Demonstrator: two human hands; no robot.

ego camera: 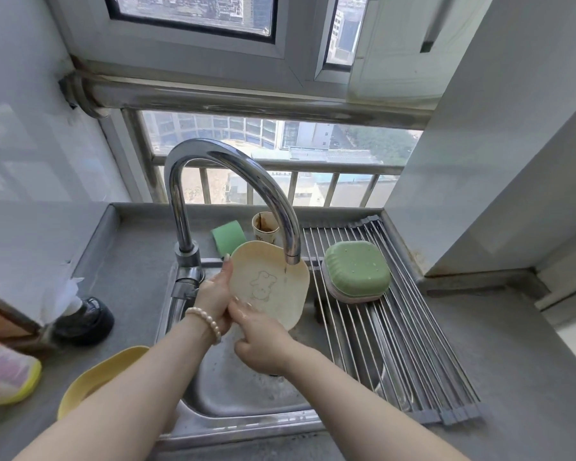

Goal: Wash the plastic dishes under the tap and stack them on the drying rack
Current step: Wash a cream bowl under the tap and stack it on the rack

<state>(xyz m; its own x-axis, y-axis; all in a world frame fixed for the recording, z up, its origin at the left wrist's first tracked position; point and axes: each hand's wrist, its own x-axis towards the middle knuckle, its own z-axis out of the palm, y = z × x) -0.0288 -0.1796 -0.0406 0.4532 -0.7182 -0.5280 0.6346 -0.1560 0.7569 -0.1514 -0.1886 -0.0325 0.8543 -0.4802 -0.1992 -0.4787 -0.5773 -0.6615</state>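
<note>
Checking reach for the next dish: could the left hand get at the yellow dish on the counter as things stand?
Probably yes, once freed. The left hand now grips the cream plate; the yellow dish sits uncovered on the counter beside that forearm.

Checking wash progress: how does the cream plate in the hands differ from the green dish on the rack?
The cream plate is held tilted under the tap; the green dish lies upside down on the drying rack. The plate bears a bear outline; the dish is plain. Both have rounded-square shapes.

Stained paper cup (265, 227) & green sponge (228, 236) behind sink; black bottle (86, 316) on left counter.
</note>
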